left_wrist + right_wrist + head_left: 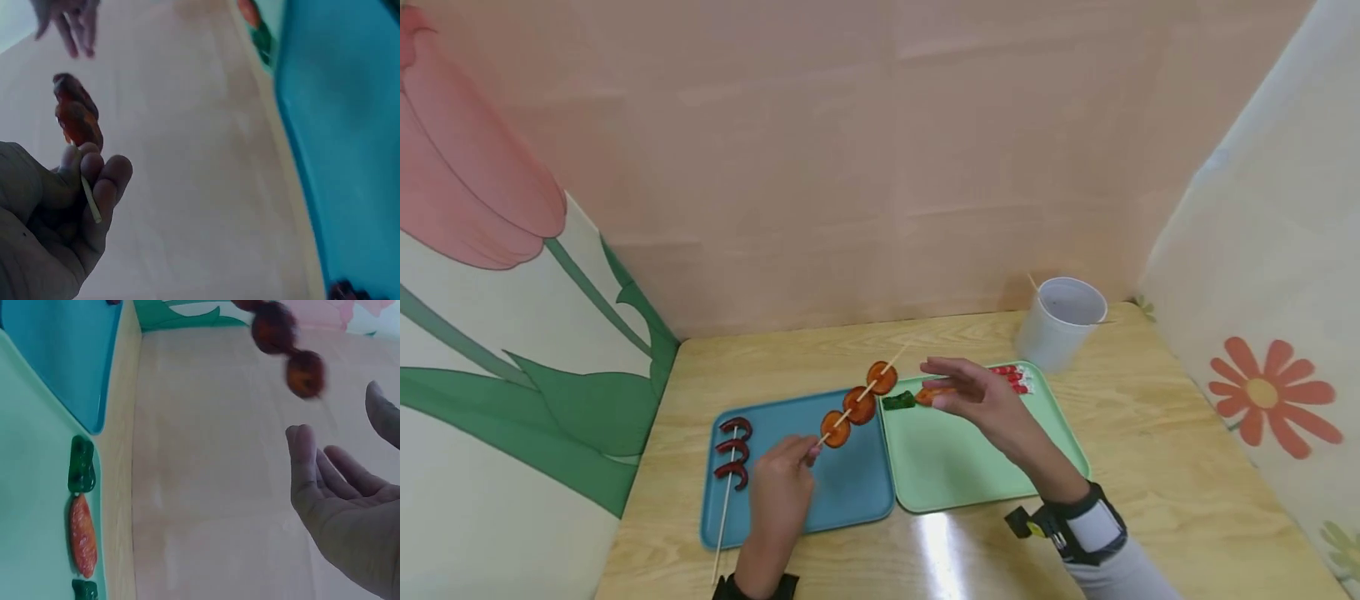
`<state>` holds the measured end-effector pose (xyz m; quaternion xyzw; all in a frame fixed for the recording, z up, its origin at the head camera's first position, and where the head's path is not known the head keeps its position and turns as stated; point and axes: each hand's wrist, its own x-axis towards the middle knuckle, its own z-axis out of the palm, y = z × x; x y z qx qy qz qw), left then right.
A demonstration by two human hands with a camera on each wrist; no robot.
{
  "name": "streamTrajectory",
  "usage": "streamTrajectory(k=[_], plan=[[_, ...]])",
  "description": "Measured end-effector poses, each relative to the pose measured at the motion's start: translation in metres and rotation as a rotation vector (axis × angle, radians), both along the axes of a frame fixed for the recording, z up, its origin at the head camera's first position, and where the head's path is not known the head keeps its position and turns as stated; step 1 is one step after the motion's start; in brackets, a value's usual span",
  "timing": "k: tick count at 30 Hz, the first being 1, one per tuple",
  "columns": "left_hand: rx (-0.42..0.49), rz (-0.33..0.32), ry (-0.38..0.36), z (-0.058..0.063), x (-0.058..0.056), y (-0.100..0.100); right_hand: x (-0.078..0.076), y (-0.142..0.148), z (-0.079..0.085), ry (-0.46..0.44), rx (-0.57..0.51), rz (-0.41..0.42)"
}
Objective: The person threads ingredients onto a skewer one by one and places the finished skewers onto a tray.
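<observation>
My left hand (781,492) pinches the lower end of a wooden skewer (91,201) over the blue tray (842,508). Three round orange-brown slices (859,405) are threaded on it, and its bare tip points up and to the right. Beside that tip, my right hand (981,400) is held over the green tray (955,475), fingers apart and nothing between them. In the right wrist view the fingers (306,456) are spread below the threaded slices (274,328). A second skewer (724,517) with three dark red curled pieces (732,448) lies on the blue tray's left side.
Green pepper-like pieces (82,464) and an orange-red piece (83,536) lie along the green tray's far edge, near red-and-white sticks (1013,377). Behind that tray stands a white cup (1060,325) with a thin stick at its rim. A fabric wall (880,167) rises at the table's back.
</observation>
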<state>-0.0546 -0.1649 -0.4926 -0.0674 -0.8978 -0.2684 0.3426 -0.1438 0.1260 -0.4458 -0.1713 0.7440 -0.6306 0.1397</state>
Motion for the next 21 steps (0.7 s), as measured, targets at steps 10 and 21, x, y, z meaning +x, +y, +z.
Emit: streamTrajectory(k=[10,21], plan=[[0.003,0.345,-0.366,-0.036,0.025,-0.04,-0.002,0.025,-0.016,-0.022,0.195,-0.054],[0.02,0.38,-0.632,-0.052,0.039,-0.054,-0.003,0.044,-0.035,-0.038,0.181,-0.085]])
